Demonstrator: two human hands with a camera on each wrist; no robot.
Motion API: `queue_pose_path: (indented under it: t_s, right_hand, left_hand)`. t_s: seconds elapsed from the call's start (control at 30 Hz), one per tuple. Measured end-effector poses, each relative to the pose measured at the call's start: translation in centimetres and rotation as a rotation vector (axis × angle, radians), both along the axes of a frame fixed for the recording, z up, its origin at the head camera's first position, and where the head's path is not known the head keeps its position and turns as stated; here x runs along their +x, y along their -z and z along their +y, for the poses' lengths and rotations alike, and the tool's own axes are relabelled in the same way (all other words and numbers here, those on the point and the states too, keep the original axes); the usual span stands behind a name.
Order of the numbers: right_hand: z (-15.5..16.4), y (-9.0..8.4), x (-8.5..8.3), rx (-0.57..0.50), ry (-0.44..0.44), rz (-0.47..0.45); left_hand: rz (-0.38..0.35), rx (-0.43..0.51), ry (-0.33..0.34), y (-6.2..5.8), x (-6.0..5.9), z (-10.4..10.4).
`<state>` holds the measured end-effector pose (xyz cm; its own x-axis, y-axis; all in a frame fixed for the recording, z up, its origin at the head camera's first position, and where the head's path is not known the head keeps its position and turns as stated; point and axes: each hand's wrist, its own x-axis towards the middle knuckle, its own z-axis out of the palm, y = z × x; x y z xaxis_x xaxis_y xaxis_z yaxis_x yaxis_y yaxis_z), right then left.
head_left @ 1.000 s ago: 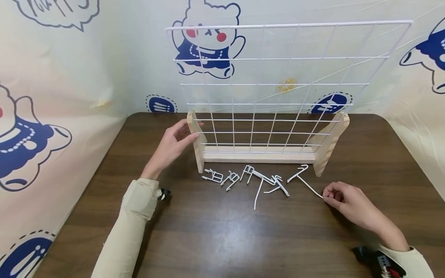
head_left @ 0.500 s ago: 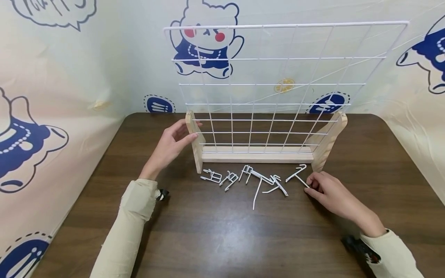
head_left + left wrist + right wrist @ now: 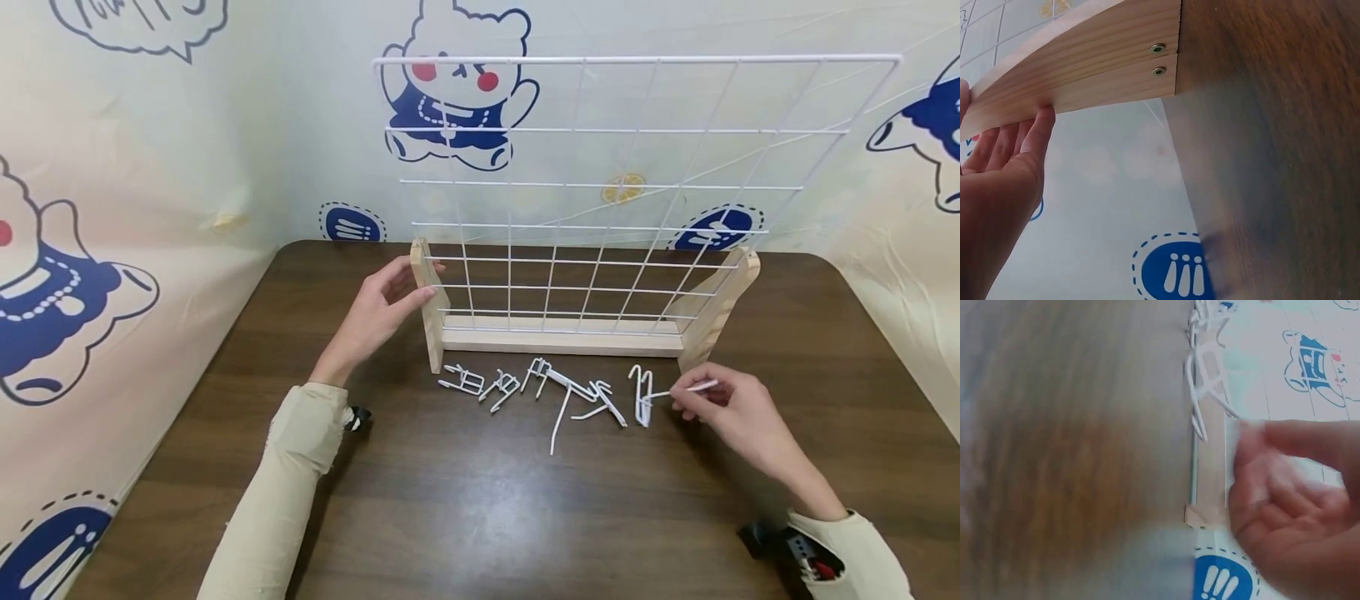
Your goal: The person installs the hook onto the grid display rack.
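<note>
My right hand pinches the stem of a white wire hook between thumb and fingertips. The hook's two bent ends point up, just off or on the table; which one I cannot tell. A white wire grid stands in a wooden base. Around the base's left side panel, my left hand has its thumb on the front and its fingers behind. In the left wrist view those fingers bend against the panel's edge. The right wrist view is blurred, with the hook beyond the fingertips.
Several more white hooks lie in front of the base, among them a small double hook, another and a long-stemmed one. The wooden table backs onto a printed cloth.
My right hand has moved left and taken up the hook, which has turned from lying flat to having its bent ends upward. The left hand stays on the side panel.
</note>
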<state>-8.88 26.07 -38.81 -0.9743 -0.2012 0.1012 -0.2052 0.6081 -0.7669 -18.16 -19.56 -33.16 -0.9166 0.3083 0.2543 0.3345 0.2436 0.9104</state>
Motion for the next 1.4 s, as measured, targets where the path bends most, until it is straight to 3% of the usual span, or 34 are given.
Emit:
queue_pose_path:
  t_s: [0.1,0.2,0.4,0.57,0.8,0.97,1.13,1.4]
  right_hand:
    - [0.0,-0.2,0.0,-0.158,0.047,-0.012]
    - [-0.1,-0.2,0.0,-0.218,0.056,-0.004]
    - [-0.5,0.2,0.1,-0.224,0.015,0.034]
    - [-0.6,0.2,0.1,-0.223,-0.073,-0.013]
    - [-0.4,0.4,0.0,-0.209,-0.164,-0.06]
    - [-0.1,0.7,0.0,-0.223,-0.195,-0.073]
    - [0.0,1.0,-0.1,-0.232,-0.222,-0.083]
    - [0.0,0.9,-0.2,-0.266,-0.198,-0.039]
  left_hand:
    - [0.005,0.004,-0.001,0.1,-0.1,0.0]
    - [0.01,0.012,0.002,0.2,0.0,0.0]
    - [0.011,0.01,0.003,0.1,-0.1,0.1]
    - [0.006,0.009,0.002,0.2,-0.2,0.1]
    - [0.031,0.009,-0.004,2.4,-1.5,-0.6]
    - [0.047,0.006,-0.001,2.9,-1.8,-0.7]
    - [0.034,0.013,-0.008,2.6,-1.5,-0.5]
    - [0.005,0.006,-0.008,0.4,-0.1,0.3]
